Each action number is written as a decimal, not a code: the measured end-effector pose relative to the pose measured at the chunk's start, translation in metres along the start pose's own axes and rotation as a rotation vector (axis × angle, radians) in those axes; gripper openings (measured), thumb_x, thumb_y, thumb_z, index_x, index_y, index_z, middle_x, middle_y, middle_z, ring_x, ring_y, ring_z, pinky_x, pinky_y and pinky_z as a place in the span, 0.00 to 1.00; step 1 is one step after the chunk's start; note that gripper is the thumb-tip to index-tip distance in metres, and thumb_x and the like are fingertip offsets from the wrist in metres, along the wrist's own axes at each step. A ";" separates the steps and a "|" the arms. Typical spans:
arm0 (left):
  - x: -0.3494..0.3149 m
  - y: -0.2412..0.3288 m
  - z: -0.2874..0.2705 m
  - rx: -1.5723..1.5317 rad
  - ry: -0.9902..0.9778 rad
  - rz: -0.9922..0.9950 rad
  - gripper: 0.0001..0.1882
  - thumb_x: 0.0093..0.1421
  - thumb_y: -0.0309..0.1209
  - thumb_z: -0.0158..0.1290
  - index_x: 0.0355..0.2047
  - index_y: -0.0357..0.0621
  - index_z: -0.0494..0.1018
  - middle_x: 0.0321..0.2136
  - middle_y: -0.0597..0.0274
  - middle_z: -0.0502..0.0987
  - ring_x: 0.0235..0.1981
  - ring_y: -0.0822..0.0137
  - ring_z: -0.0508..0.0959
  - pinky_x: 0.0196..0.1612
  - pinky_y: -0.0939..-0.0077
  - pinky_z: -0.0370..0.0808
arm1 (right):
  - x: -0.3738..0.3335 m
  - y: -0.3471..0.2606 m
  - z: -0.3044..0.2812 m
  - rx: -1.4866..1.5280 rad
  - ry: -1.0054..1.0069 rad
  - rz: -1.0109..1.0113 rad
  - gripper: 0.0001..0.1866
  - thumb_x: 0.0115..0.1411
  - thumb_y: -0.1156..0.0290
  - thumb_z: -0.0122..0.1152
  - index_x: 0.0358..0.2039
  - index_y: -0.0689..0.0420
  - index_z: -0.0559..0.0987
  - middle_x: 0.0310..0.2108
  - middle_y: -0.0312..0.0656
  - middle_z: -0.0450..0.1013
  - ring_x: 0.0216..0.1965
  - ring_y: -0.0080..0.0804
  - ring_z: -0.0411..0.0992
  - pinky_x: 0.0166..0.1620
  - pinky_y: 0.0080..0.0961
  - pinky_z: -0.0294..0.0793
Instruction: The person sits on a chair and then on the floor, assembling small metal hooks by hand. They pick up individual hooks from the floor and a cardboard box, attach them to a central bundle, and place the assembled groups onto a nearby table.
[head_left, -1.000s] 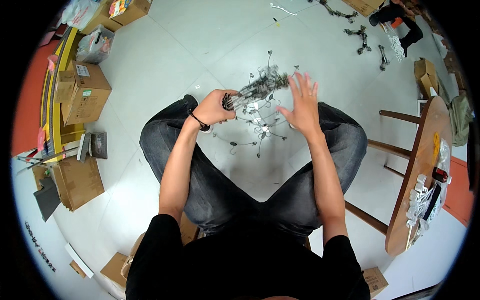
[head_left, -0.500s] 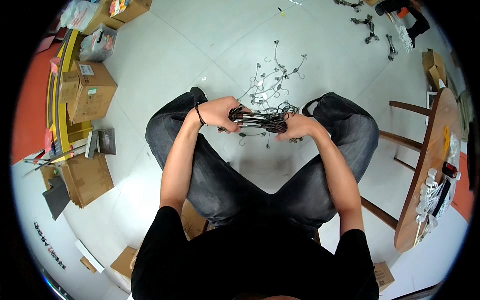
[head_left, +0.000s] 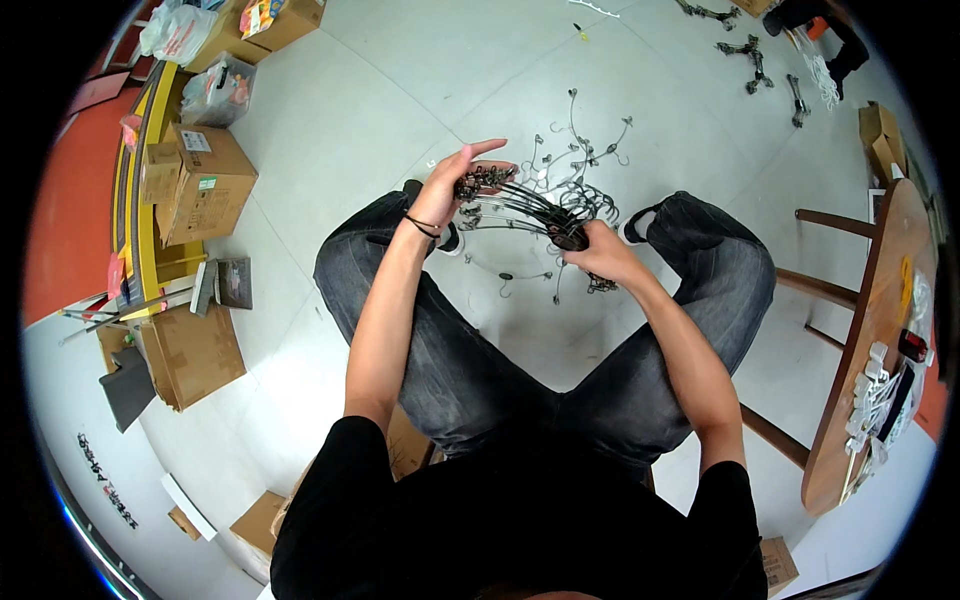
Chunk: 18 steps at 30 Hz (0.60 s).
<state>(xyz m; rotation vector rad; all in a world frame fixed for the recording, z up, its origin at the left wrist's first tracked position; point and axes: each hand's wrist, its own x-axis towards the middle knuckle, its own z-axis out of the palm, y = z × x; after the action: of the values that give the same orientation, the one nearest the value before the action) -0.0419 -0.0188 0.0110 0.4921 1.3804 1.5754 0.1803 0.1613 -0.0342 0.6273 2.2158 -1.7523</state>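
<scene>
Right hand grips one hanger bundle, left hand (fingers open) beside its end.

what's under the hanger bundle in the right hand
Loose hangers show past the edges of the bundle, on the floor. Whatever lies directly beneath the bundle and the right hand is covered.
</scene>
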 end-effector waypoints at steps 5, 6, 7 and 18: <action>0.006 -0.012 0.014 0.167 -0.018 0.045 0.31 0.73 0.50 0.38 0.51 0.33 0.76 0.44 0.50 0.81 0.49 0.62 0.79 0.57 0.70 0.71 | -0.014 -0.023 0.005 -0.006 0.052 -0.064 0.14 0.47 0.76 0.65 0.36 0.64 0.78 0.24 0.38 0.74 0.27 0.26 0.70 0.35 0.27 0.72; 0.009 -0.011 0.016 0.160 -0.013 0.044 0.30 0.73 0.48 0.38 0.49 0.33 0.78 0.44 0.51 0.82 0.49 0.63 0.79 0.57 0.71 0.70 | -0.015 -0.021 0.004 -0.002 0.052 -0.062 0.15 0.47 0.75 0.65 0.37 0.63 0.78 0.24 0.38 0.74 0.27 0.26 0.70 0.35 0.27 0.72; 0.010 -0.010 0.018 0.218 -0.002 0.020 0.33 0.73 0.51 0.36 0.45 0.32 0.80 0.44 0.50 0.82 0.49 0.62 0.79 0.58 0.70 0.70 | -0.015 -0.016 0.004 0.003 0.052 -0.060 0.15 0.47 0.75 0.65 0.38 0.63 0.78 0.24 0.39 0.73 0.27 0.27 0.70 0.35 0.27 0.72; 0.019 -0.016 0.022 -0.148 0.208 0.428 0.41 0.66 0.54 0.50 0.67 0.36 0.56 0.65 0.48 0.63 0.64 0.51 0.65 0.64 0.52 0.64 | 0.002 -0.010 0.008 0.483 0.122 0.186 0.07 0.49 0.75 0.63 0.28 0.62 0.75 0.20 0.32 0.67 0.18 0.20 0.63 0.20 0.23 0.62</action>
<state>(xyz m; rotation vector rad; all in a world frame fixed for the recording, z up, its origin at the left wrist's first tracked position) -0.0273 0.0073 -0.0033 0.5731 1.3570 2.1094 0.1736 0.1519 -0.0284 1.0276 1.7304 -2.2074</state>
